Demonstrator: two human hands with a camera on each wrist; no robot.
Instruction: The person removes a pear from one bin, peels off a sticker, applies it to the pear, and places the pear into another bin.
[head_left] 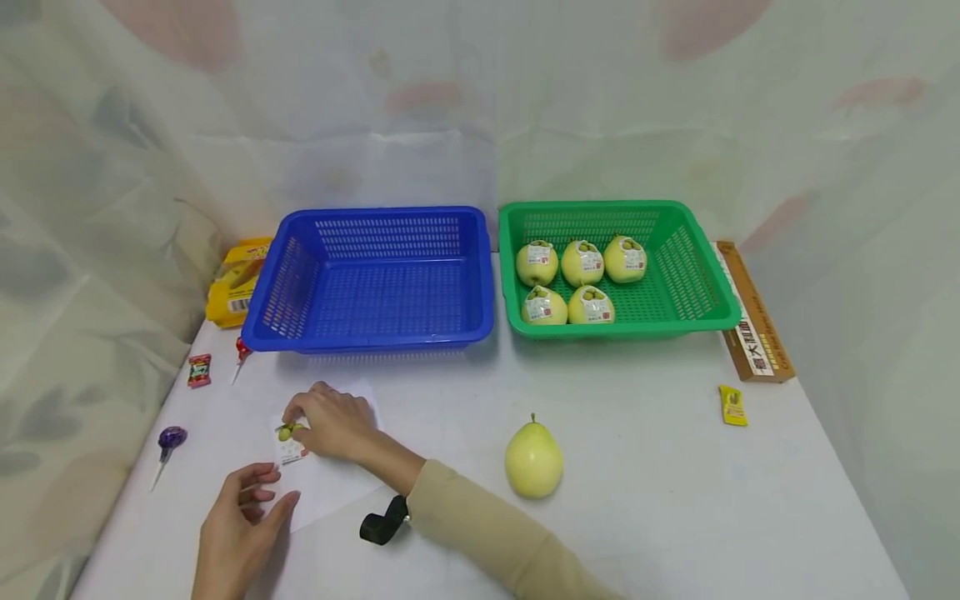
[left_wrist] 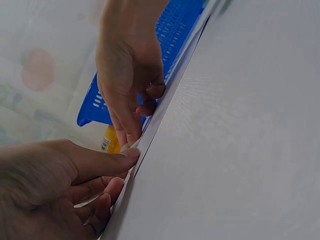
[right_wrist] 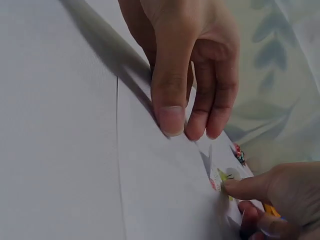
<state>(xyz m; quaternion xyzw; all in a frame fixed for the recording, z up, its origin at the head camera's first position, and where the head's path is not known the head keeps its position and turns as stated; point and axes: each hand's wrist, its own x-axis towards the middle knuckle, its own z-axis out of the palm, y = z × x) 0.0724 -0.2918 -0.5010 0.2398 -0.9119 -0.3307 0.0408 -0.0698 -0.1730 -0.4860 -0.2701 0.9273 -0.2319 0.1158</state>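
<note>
A sticker (head_left: 291, 451) with a printed pear picture lies at the left edge of a white paper sheet (head_left: 330, 487) on the table. My right hand (head_left: 335, 422) pinches its upper part between thumb and fingers; the right wrist view shows that thumb over the pear print (right_wrist: 223, 175). Beside the sheet's near left edge is my left hand (head_left: 238, 525), thumb and fingers loosely bent and spread apart, holding nothing visible. To the right of the sheet stands a yellow-green pear (head_left: 534, 462) with no label showing.
Behind are a blue basket (head_left: 367, 342) and a green basket (head_left: 630, 330) holding several labelled pears. Lollipops (head_left: 172, 437), a red candy (head_left: 199, 370) and a yellow packet (head_left: 238, 283) lie left. A brown box (head_left: 757, 325), a yellow candy (head_left: 732, 406) and a black strap (head_left: 382, 523) lie elsewhere.
</note>
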